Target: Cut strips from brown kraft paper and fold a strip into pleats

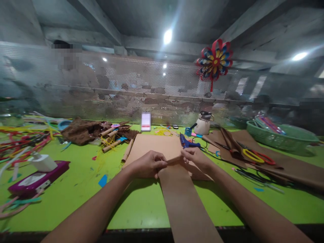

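Long brn paper strip (186, 202), diag., far end over tan sheet (152, 145), rest past tbl edge (139, 225)

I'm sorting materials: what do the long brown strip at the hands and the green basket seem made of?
Brown strip: probably matte kraft paper or thin card; plain brown, straight-edged, no visible gloss. Green basket: likely moulded plastic, dull sheen; fairly even colour, smooth-looking rim.
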Tool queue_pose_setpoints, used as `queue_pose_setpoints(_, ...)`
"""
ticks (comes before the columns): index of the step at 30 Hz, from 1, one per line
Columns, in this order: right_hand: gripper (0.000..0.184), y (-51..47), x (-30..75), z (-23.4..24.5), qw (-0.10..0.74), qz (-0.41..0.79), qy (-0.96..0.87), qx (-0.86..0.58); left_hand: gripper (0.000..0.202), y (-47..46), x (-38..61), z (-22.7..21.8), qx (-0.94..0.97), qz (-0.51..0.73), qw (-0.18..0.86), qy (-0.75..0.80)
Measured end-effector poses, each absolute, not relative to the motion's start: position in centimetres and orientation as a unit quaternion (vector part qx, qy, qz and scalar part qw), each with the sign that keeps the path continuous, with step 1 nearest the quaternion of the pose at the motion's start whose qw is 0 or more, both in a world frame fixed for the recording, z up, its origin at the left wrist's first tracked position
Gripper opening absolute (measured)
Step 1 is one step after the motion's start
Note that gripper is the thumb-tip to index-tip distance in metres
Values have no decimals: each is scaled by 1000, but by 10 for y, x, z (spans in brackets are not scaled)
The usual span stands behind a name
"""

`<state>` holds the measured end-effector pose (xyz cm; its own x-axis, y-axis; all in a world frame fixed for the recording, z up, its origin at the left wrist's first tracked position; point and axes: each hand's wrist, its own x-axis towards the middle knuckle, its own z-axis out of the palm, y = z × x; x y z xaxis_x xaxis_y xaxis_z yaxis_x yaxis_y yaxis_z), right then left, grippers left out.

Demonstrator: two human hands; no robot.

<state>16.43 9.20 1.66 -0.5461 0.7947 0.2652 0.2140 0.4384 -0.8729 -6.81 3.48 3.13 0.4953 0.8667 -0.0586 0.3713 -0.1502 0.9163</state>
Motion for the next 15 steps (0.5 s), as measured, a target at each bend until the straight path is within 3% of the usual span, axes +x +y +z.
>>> queue_pose_setpoints(7, 46, 81, 154, 21, 329, 449, -755, -347, 32, 36, -65, 31, 713, 265, 492, 424)
queue_pose_setpoints(15, 41, 75, 150, 19, 387, 537, -668, -338, 32, 38, -65, 27, 700, 251, 483, 463)
